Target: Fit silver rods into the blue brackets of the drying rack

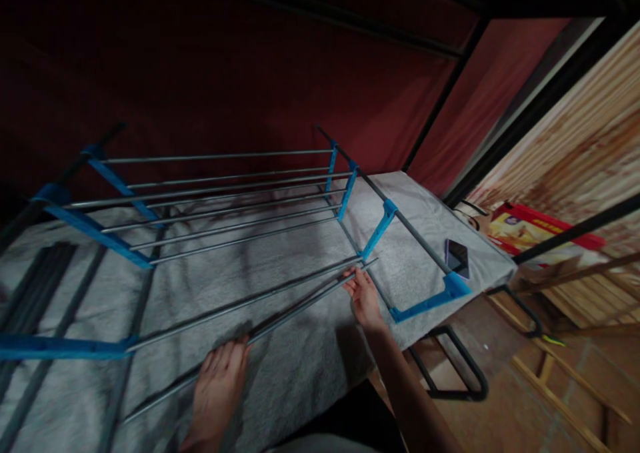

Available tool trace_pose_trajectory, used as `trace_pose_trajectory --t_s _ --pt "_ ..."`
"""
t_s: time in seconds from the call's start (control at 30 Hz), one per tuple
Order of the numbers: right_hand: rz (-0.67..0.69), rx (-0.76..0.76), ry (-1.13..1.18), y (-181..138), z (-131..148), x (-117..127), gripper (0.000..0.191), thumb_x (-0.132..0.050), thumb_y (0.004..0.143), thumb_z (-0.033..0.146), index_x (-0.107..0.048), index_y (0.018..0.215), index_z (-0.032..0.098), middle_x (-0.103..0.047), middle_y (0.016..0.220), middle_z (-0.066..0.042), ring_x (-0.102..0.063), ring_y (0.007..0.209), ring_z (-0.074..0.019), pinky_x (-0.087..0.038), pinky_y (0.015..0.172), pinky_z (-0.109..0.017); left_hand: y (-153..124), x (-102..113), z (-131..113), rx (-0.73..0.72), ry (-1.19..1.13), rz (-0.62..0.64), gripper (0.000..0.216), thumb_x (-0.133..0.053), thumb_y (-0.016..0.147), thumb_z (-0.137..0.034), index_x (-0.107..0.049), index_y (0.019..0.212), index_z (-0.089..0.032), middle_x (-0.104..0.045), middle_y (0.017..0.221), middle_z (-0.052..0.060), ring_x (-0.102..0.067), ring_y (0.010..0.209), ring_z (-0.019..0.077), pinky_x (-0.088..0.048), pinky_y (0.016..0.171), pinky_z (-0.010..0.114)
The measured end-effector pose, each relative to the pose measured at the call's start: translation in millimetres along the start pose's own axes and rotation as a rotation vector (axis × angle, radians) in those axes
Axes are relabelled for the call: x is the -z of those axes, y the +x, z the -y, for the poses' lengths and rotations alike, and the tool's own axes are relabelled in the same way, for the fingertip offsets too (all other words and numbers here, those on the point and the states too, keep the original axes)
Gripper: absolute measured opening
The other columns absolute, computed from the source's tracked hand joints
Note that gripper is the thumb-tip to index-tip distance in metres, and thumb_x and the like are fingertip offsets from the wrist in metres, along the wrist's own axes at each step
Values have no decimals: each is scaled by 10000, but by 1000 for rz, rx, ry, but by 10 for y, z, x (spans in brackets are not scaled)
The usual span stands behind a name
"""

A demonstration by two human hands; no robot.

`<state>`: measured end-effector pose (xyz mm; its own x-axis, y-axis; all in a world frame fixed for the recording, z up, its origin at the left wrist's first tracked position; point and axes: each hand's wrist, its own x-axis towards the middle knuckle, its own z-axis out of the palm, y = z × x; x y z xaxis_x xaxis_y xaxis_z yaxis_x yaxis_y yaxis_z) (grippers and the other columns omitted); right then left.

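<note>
A loose grey metal tube (300, 308) slants across the near side of a rack frame (240, 239) made of similar tubes and blue plastic brackets. My left hand (223, 376) is wrapped over this tube left of its middle. Near its right end, my right hand (363, 296) pinches the same tube, just below a blue bracket (379, 229). The tube's right tip lies close to that bracket; whether they touch I cannot tell. Just beyond runs a fitted tube (240, 302), reaching from the left blue bracket (65, 347) to the right side.
The rack lies on a grey blanket (290, 373) over a bed. A phone (457, 258) rests near the right edge. Several dark tubes (37, 286) lie at left. A red box (540, 229), a black metal loop (457, 366) and a wooden ladder-like frame (570, 386) are at right.
</note>
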<state>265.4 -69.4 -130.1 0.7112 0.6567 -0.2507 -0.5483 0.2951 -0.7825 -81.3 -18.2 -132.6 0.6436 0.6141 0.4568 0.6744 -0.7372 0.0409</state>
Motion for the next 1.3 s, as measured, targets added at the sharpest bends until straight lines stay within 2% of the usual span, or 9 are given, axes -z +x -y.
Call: trace_pose_trajectory --t_s 0.23,0.4,0.53,0.67,0.9,1.07,1.2,1.3 --pt "-36 -8 27 70 57 164 284 -731 864 490 -710 974 228 -771 866 -10 -734 812 -177 -578 753 -291 -28 16 31 32 19 54 323 -410 1014 -219 -675 1194 -187 -765 1003 110 -698 910 289 -475 869 436" --pt "-76 30 54 77 14 188 254 -757 841 457 -706 929 224 -761 851 -1 -727 794 -167 -582 754 -281 -50 -2 52 9 9 12 325 -394 1049 -307 -639 1229 -192 -760 980 92 -698 883 275 -485 851 415" --pt "-87 72 85 87 -18 184 212 -763 840 434 -682 881 244 -741 824 10 -713 781 -159 -583 769 -277 -56 -6 55 -9 -10 -13 313 -418 1055 -388 -642 1142 -188 -744 908 77 -686 822 265 -496 823 403" --pt "-82 104 78 87 -36 218 199 -760 849 419 -666 887 248 -735 828 -2 -708 802 -175 -583 806 -305 -55 2 54 -15 -8 -4 315 -388 1064 -372 -655 1035 -207 -739 871 66 -686 803 261 -501 819 405" --pt "-51 109 69 97 -67 298 201 -745 857 425 -685 941 252 -741 862 -8 -713 832 -170 -591 846 -309 -61 -25 64 -24 -3 -7 327 -400 1060 -338 -676 1081 -164 -761 951 101 -712 865 268 -515 848 418" --pt "-43 96 96 111 -91 325 254 -732 853 462 -702 972 239 -753 884 -15 -733 877 -177 -597 898 -342 -60 -80 77 2 -28 -12 371 -375 1064 -380 -692 1051 -187 -767 936 85 -713 844 252 -540 831 403" --pt "-60 125 108 98 -88 314 209 -772 822 412 -691 934 254 -753 928 -14 -727 892 -183 -599 880 -340 -57 -73 81 19 -67 20 378 -401 1055 -435 -690 1111 -199 -774 997 83 -720 900 250 -552 865 395" --pt "-74 132 110 92 -80 301 176 -771 821 398 -673 888 269 -738 885 5 -712 850 -170 -593 835 -302 -65 -54 79 25 -69 35 379 -388 1052 -413 -701 1091 -204 -774 982 86 -718 899 261 -555 867 409"
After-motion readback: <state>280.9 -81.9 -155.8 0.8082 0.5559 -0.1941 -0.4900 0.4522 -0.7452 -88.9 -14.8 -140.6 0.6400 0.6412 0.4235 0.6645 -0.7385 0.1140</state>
